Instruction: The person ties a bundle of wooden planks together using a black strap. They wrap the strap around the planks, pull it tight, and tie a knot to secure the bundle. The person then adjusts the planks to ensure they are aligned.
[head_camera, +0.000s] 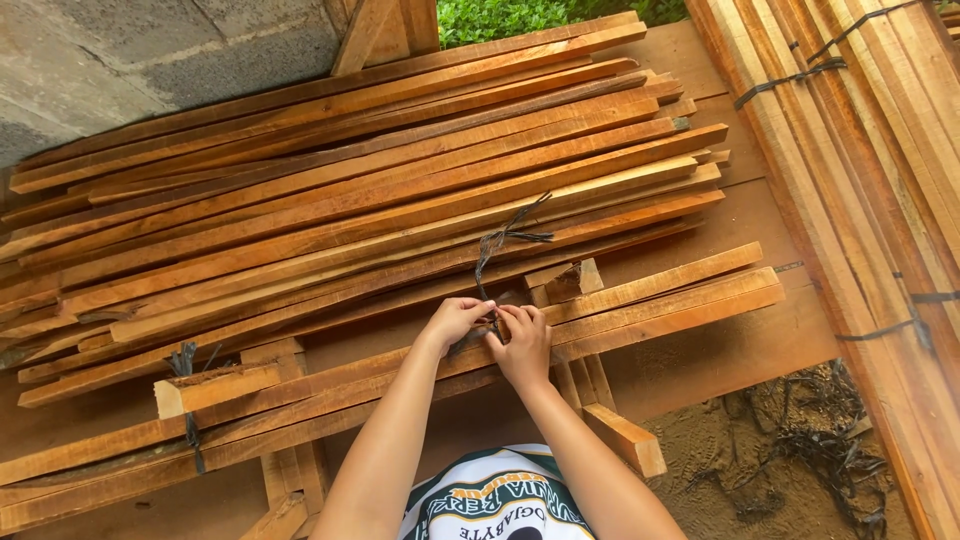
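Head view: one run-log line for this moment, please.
left hand: pinching dark strap | right hand: on same strap | strap: around wooden slat bundle | behind: loose slat pile

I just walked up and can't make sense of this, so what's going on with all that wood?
A person stands over a small bundle of long wooden slats on a wooden platform. The left hand and right hand meet on top of the bundle, pinching a dark strap whose frayed end sticks up. Another dark tie wraps the bundle further left. A large loose pile of slats lies behind, and strapped bundles lean at the right.
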